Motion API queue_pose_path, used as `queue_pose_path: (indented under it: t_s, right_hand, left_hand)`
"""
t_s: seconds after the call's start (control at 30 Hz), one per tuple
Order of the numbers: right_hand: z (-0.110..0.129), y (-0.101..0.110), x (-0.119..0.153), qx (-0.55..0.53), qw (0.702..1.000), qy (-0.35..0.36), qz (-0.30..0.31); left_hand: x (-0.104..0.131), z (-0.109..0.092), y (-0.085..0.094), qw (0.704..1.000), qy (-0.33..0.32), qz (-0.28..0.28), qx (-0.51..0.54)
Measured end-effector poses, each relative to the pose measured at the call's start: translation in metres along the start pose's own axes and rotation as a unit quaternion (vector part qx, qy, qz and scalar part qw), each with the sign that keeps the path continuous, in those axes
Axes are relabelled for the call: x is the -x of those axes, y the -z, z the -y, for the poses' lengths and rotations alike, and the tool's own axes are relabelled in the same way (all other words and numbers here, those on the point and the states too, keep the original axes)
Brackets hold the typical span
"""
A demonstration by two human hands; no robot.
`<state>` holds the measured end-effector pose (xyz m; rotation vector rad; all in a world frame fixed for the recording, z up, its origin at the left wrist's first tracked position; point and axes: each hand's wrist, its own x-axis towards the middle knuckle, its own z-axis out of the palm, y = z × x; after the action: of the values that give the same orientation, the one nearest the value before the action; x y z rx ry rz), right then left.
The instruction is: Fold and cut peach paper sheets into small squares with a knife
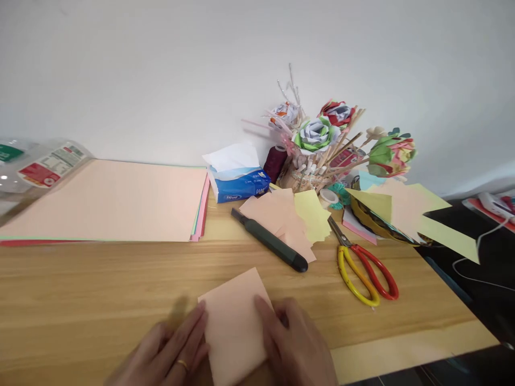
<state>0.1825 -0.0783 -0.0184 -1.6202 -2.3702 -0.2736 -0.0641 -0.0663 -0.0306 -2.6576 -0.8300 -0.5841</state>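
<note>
A small peach sheet of paper (234, 328) is held tilted between my two hands, close to the front edge of the table. My left hand (171, 348), with a ring on one finger, presses its fingers together along the paper's left edge. On the opposite edge, my right hand (295, 340) pinches the sheet, thumb on top and the other fingers curled partly out of sight. Beyond the paper lies a dark green utility knife (273, 244). Scissors (362, 268) with one yellow and one red handle rest to the right.
Large coloured sheets (120, 201) are stacked at the left beside a clear plastic package (52, 166). A blue tissue pack (239, 182) stands by the wall. Paper flowers (316, 134) rise behind peach and yellow paper pieces (314, 214). More scraps top a basket (370, 217) near the right edge.
</note>
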Motion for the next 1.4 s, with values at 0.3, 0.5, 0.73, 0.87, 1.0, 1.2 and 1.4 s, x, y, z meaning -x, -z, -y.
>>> queue_pose_path:
  t_s: [0.3,0.5,0.73,0.87,1.0,1.2,1.4]
  right_hand:
    - [-0.009,0.018,-0.029,-0.013,0.999,0.034,-0.035]
    - [0.010,0.027,-0.006,-0.084,0.980,0.152,-0.094]
    - [0.011,0.020,0.013,-0.081,0.974,0.209,0.036]
    - [0.008,0.025,0.011,-0.086,0.969,0.218,0.080]
    - [0.007,0.030,0.011,-0.120,0.964,0.212,0.106]
    - [0.007,0.033,0.012,-0.143,0.956,0.209,0.146]
    - [-0.002,0.034,0.003,-0.119,0.965,0.188,0.141]
  left_hand:
    - [-0.017,0.017,0.007,0.999,0.029,-0.012,0.036]
    - [-0.014,0.025,0.012,0.996,0.018,0.053,0.069]
    - [-0.010,0.032,0.014,0.994,0.009,0.078,0.078]
    - [-0.008,0.036,0.011,0.994,0.002,0.086,0.066]
    - [-0.008,0.037,0.011,0.992,-0.001,0.109,0.061]
    - [-0.009,0.041,0.012,0.989,0.000,0.120,0.084]
    - [-0.010,0.038,0.014,0.994,-0.028,0.087,0.059]
